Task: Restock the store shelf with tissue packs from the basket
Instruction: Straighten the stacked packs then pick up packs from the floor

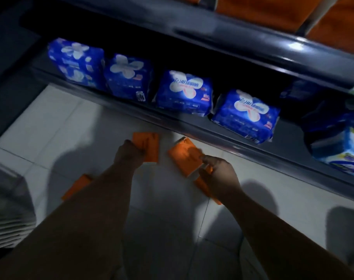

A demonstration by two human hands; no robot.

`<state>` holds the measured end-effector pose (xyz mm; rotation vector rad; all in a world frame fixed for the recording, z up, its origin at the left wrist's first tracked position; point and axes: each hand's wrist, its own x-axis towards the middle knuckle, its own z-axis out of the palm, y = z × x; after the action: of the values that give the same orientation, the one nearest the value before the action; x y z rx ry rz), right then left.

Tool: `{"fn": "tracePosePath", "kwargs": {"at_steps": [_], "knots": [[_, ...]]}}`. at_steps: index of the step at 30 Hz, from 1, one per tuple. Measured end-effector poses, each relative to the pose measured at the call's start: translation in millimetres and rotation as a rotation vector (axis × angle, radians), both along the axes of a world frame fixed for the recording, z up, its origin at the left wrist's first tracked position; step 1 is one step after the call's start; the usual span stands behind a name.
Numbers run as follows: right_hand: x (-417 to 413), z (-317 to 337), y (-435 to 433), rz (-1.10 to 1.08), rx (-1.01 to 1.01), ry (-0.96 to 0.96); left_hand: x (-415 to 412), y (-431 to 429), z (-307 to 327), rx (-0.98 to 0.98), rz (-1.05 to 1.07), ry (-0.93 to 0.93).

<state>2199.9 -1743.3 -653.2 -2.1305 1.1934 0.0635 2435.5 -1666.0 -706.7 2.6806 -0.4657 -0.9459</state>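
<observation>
Several small orange tissue packs lie on the pale tiled floor in front of the dark bottom shelf (192, 126). My left hand (129, 152) grips one orange pack (150, 146) at its left edge. My right hand (218, 174) pinches the corner of a second orange pack (184, 156). A third orange pack (204, 188) lies partly hidden under my right hand. A fourth orange pack (77, 186) lies on the floor, partly hidden by my left forearm.
Several blue packs with white flower prints (184, 91) stand in a row on the bottom shelf. Blue-and-white packs (339, 146) sit at the shelf's right end. Orange goods (273, 9) fill the shelf above. A white ribbed object (8, 209) sits at the left edge.
</observation>
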Motion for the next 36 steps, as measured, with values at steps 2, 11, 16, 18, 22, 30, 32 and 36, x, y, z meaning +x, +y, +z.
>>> {"fn": "tracePosePath", "kwargs": {"at_steps": [2, 11, 16, 18, 22, 30, 32, 36], "knots": [[-5.4, -6.5, -3.6, -0.007, -0.029, 0.004, 1.1, -8.6, -16.5, 0.006, 0.051, 0.014], [-42.0, -24.9, -21.2, -0.059, -0.019, 0.134, 2.1, -0.3, -56.8, -0.048, 0.049, 0.121], [-52.3, -29.4, -18.7, -0.130, 0.020, 0.135, -20.0, 7.3, -37.6, -0.203, 0.094, 0.043], [-55.2, -41.9, -16.9, -0.157, 0.025, 0.114, -32.8, 7.8, -24.9, -0.310, 0.132, 0.028], [-55.5, -70.5, -15.8, -0.149, 0.054, 0.173, -48.6, 9.1, -9.1, -0.436, 0.192, 0.033], [-50.9, -82.9, -10.9, -0.168, 0.097, 0.309, -59.8, 15.2, 1.4, -0.534, 0.133, 0.140], [-49.3, -78.3, -11.3, -0.127, 0.113, 0.334, -59.2, 13.0, 7.0, -0.570, 0.101, 0.187], [-39.4, -43.1, -16.3, -0.010, 0.138, 0.303, -62.1, 11.2, 32.9, -0.587, 0.059, 0.211]]}}
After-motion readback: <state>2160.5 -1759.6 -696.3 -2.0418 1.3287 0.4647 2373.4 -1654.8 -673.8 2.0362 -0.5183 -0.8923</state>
